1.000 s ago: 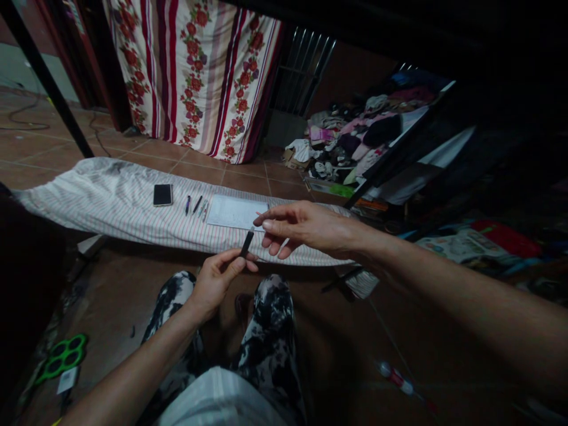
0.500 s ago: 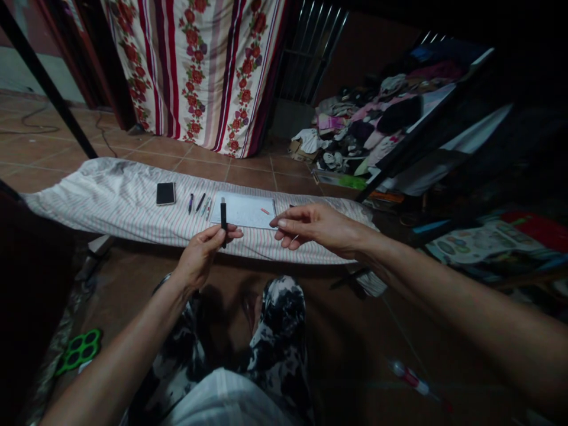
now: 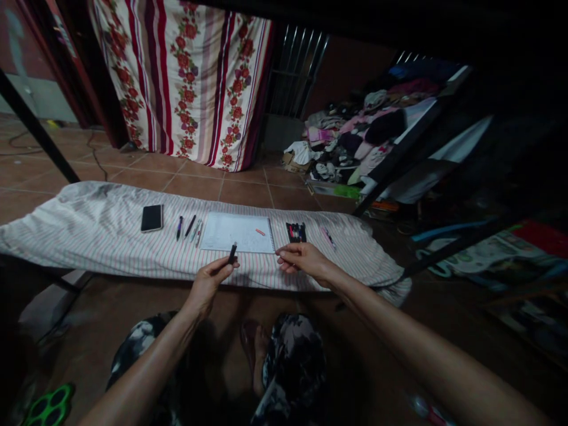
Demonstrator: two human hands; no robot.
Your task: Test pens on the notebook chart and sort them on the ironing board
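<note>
My left hand (image 3: 215, 277) is closed, pinching a slim black pen-like object (image 3: 232, 253) with a pale tip that points up. It hovers in front of a spiral notebook (image 3: 222, 228) lying open on a striped cloth. My right hand (image 3: 302, 259) has its thumb and fingers pressed together just off the notebook's lower right corner; anything between them is too small to make out. A small orange-red piece (image 3: 260, 232) rests on the page. Beyond my right hand is a group of dark and red pens (image 3: 296, 232).
Left of the notebook lie several pens (image 3: 190, 226) and a dark phone-like object (image 3: 152, 218). Another pen (image 3: 329, 238) lies at the right on the striped cloth (image 3: 106, 236). Dark bars (image 3: 38, 127) slope at both sides. A flowered curtain (image 3: 190, 83) and a clothes pile (image 3: 350, 133) are behind.
The view has shifted, showing the pens at the right. The black object now leans, with less of it showing. My right hand's fingers have drawn closer together.
</note>
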